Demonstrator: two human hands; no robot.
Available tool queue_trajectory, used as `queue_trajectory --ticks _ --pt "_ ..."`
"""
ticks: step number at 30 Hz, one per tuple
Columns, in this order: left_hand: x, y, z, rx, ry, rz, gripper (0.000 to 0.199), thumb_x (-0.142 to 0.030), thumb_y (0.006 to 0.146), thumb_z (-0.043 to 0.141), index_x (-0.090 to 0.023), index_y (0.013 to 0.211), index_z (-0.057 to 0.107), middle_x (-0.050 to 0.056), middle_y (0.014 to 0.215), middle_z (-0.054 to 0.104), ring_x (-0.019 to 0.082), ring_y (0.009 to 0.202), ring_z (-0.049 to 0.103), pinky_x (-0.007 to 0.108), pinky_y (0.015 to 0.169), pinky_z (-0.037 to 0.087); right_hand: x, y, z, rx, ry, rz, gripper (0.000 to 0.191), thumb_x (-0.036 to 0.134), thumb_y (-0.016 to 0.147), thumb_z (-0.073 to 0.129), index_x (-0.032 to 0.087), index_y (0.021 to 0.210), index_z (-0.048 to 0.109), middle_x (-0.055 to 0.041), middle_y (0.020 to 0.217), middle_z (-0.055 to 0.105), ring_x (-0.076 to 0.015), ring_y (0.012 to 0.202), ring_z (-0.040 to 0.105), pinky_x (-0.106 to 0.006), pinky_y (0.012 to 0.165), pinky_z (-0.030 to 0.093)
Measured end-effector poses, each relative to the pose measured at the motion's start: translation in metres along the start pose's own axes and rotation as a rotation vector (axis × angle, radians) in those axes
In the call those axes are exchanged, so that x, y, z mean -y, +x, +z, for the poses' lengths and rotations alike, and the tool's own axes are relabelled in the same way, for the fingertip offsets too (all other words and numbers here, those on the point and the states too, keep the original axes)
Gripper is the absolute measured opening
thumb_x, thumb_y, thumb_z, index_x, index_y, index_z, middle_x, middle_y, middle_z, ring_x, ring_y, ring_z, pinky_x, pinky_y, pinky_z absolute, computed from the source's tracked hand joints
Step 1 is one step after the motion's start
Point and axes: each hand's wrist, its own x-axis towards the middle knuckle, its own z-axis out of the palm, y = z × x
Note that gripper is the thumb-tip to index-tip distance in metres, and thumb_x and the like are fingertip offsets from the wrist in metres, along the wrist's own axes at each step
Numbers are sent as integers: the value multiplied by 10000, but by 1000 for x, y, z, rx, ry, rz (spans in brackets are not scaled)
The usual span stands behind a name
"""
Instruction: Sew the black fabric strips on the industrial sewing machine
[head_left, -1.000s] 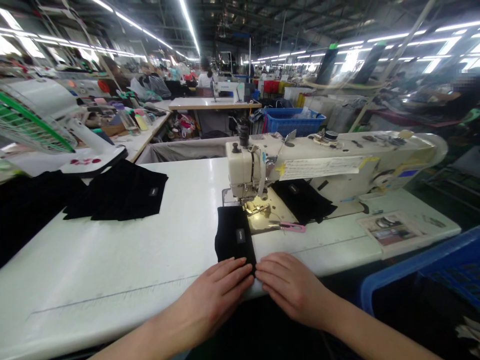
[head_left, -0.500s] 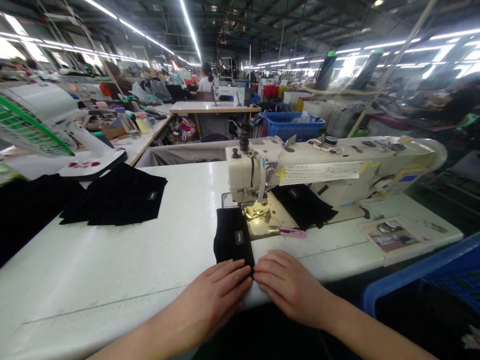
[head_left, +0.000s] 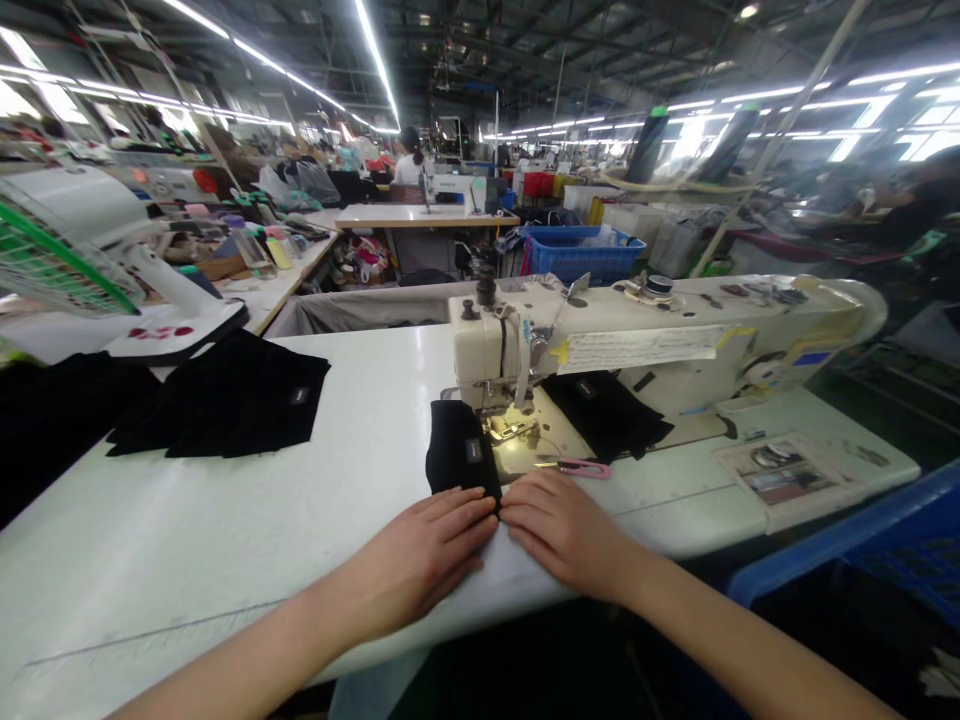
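A narrow black fabric piece with a small dark label lies under the front of the sewing machine head, its far end beside the metal presser foot and guide. My left hand lies over its near end, fingers together and thumb hidden beneath. From the right, my right hand has its bent fingertips closed at the piece's right edge, almost touching the left fingertips. Another labelled black piece rests under the machine arm. Pink-handled snips lie just beyond my right hand.
Stacked black pieces lie on the white table at left, near a fan. A blue crate stands at lower right. Behind the machine is another blue basket; a person sits farther back.
The black piece has moved forward, away from me, along the presser foot. Both hands have travelled with it, slightly up in the view.
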Motion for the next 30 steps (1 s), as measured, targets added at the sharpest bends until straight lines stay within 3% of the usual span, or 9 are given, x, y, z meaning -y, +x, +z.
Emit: queue_trajectory --ticks 30 --pt "72 20 3 -19 54 -41 349 -291 1030 455 -166 1322 599 132 1378 596 268 1255 581 452 1073 508 -39 44 5 28 -211 159 171 230 958 618 177 1105 688 -65 962 628 -239 951 541 -378 841 445"
